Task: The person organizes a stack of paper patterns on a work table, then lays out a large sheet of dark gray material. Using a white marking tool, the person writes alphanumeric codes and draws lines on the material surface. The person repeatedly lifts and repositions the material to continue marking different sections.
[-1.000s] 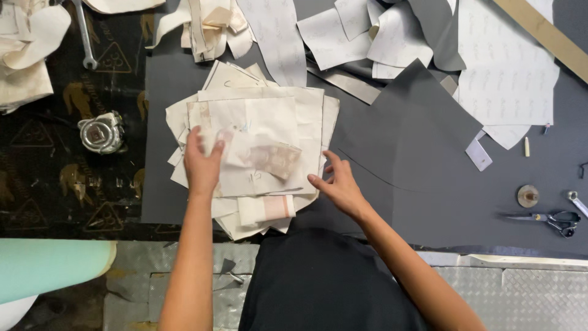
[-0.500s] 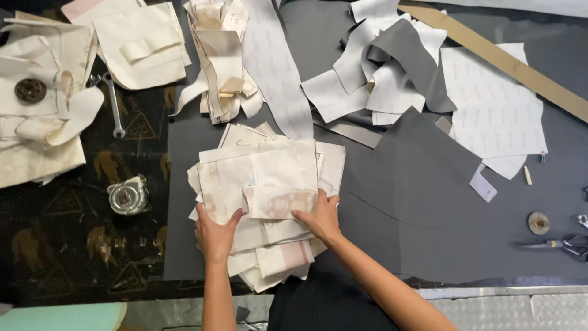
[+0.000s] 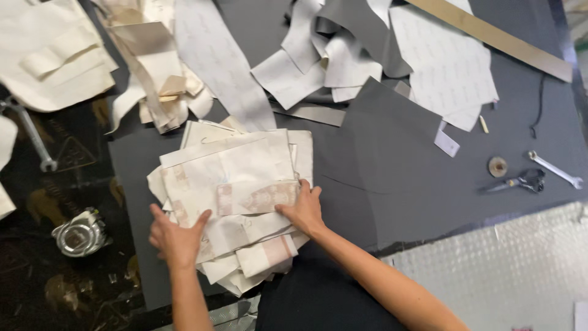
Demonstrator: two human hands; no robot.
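I count two wrenches (image 3: 555, 169) (image 3: 32, 142), one scissors (image 3: 519, 182), one long ruler (image 3: 490, 37), one tape roll (image 3: 78, 233).
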